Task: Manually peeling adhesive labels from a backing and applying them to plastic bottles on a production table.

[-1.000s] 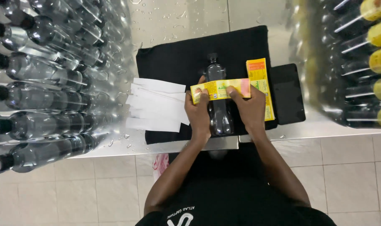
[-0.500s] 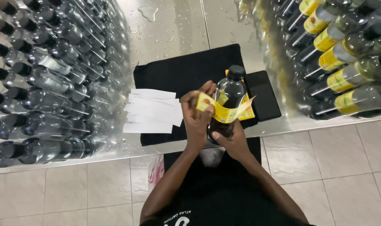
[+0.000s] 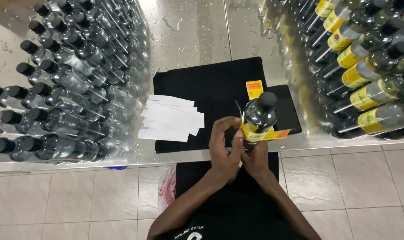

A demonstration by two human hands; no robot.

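**Both hands on the dark bottle, yellow label half wrapped**

Here we are above the steel desk (image 3: 202, 31), wet with droplets. The dark bottle (image 3: 258, 118) with its black cap is up off the desk, tilted toward the camera, over the near edge of the black cloth (image 3: 202, 84). The right hand (image 3: 256, 161) has its grip closed around the bottle's lower body. The left hand (image 3: 224, 146) is pressed against the bottle's side, fingers curled over one end of the yellow label (image 3: 260, 134); the label's other end sticks out free to the right.

On the cloth behind lies a yellow label strip (image 3: 254, 89), beside a black pad (image 3: 287, 109). White backing strips (image 3: 171, 118) sit stacked to the left. Unlabelled bottles (image 3: 64, 89) lie in rows on the left, labelled bottles (image 3: 366, 66) on the right.
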